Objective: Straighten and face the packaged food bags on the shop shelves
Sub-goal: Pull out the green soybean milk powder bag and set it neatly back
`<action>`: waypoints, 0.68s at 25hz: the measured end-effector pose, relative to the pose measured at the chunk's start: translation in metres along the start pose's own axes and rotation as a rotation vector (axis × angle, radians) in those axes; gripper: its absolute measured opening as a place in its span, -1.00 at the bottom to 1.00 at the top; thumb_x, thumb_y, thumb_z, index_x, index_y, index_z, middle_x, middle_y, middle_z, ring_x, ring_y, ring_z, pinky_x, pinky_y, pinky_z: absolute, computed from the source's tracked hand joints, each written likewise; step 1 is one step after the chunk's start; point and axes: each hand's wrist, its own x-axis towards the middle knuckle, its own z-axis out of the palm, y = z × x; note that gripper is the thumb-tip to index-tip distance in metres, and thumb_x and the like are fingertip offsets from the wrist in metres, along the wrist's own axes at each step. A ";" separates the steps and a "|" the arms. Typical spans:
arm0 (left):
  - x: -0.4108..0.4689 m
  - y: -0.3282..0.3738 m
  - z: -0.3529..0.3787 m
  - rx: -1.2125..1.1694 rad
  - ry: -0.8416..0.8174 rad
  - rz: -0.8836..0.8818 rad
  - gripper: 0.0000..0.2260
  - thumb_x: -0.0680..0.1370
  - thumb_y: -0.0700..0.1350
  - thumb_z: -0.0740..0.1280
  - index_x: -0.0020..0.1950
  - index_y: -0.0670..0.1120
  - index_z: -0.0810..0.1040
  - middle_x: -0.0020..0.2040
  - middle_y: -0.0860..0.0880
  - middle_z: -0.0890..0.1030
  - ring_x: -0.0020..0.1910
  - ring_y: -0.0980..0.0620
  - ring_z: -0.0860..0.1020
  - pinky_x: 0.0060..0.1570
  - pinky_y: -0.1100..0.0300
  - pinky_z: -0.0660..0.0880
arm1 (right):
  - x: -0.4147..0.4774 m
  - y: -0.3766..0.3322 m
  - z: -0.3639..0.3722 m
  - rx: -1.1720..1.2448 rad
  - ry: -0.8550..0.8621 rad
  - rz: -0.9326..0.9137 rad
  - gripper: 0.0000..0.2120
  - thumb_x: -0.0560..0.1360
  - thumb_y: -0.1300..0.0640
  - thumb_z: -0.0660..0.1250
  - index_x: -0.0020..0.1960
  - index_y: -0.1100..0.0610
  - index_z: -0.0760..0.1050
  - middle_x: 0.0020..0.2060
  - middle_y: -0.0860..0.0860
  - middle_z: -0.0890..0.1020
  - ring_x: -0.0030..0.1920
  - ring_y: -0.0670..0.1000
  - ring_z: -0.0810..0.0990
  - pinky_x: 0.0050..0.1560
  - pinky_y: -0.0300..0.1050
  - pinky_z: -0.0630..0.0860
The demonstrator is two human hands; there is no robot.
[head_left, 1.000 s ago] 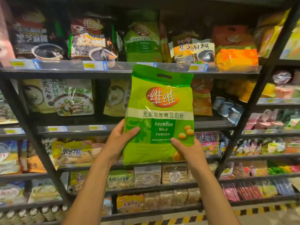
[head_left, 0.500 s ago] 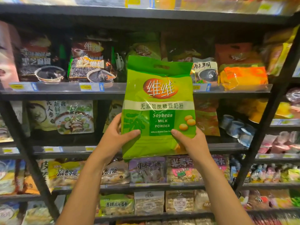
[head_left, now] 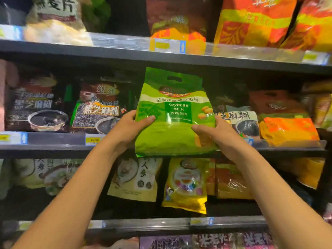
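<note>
Since half a second ago the glossy green plastic bag of soybean milk powder has gone up and away from the person, and its top now leans back into the gap on the middle shelf. The left thumb presses flat on the bag's front, low on its left edge. The other fingers are hidden behind the bag. The right thumb lies likewise on the lower right edge. So the left hand and right hand each pinch a side, both arms stretched up and forward. The bag's bottom hangs at the shelf's near edge. It sits between a black sesame-paste bag on the left and a pale bag printed with a bowl on the right.
</note>
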 end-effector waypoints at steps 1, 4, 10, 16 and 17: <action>0.014 0.005 -0.003 0.019 0.000 -0.002 -0.69 0.61 -0.04 0.43 0.32 -0.13 0.60 0.18 -0.12 0.73 0.13 -0.11 0.72 0.05 -0.02 0.69 | 0.015 -0.004 0.001 -0.024 0.009 -0.015 -0.58 0.48 0.13 0.57 0.28 0.12 0.54 -0.06 0.00 0.75 -0.19 -0.08 0.75 -0.31 -0.17 0.62; 0.051 0.011 -0.010 0.034 -0.015 -0.056 -0.68 0.64 -0.01 0.39 0.28 -0.20 0.62 0.18 -0.18 0.72 0.11 -0.14 0.72 0.02 -0.01 0.69 | 0.055 -0.010 0.005 -0.105 0.032 -0.038 -0.61 0.50 0.05 0.55 0.27 0.10 0.56 -0.02 0.01 0.75 -0.13 -0.04 0.76 -0.26 -0.18 0.60; 0.102 0.003 -0.024 -0.048 -0.086 -0.146 -0.63 0.55 -0.12 0.51 0.27 -0.23 0.54 0.02 -0.17 0.76 -0.09 -0.06 0.76 -0.12 0.00 0.70 | 0.106 0.000 0.014 -0.214 0.029 -0.023 -0.64 0.49 0.00 0.56 0.22 0.10 0.60 -0.09 0.00 0.74 -0.11 0.02 0.72 -0.13 -0.06 0.62; 0.121 -0.031 -0.030 0.340 -0.182 -0.125 -0.38 0.37 0.00 0.66 0.33 -0.09 0.49 0.20 -0.07 0.69 0.18 -0.07 0.67 0.29 -0.07 0.57 | 0.111 0.027 0.027 -0.408 0.071 0.020 -0.64 0.42 0.10 0.62 0.11 0.02 0.53 0.01 0.06 0.72 0.00 0.10 0.74 0.03 0.21 0.71; 0.124 -0.034 -0.029 0.424 -0.160 -0.113 -0.34 0.35 0.06 0.67 0.32 -0.09 0.47 0.21 -0.04 0.66 0.19 -0.04 0.64 0.30 -0.04 0.55 | 0.111 0.030 0.029 -0.477 0.085 0.011 -0.59 0.42 0.08 0.62 0.14 0.01 0.49 0.05 0.04 0.69 0.04 0.10 0.72 0.07 0.19 0.69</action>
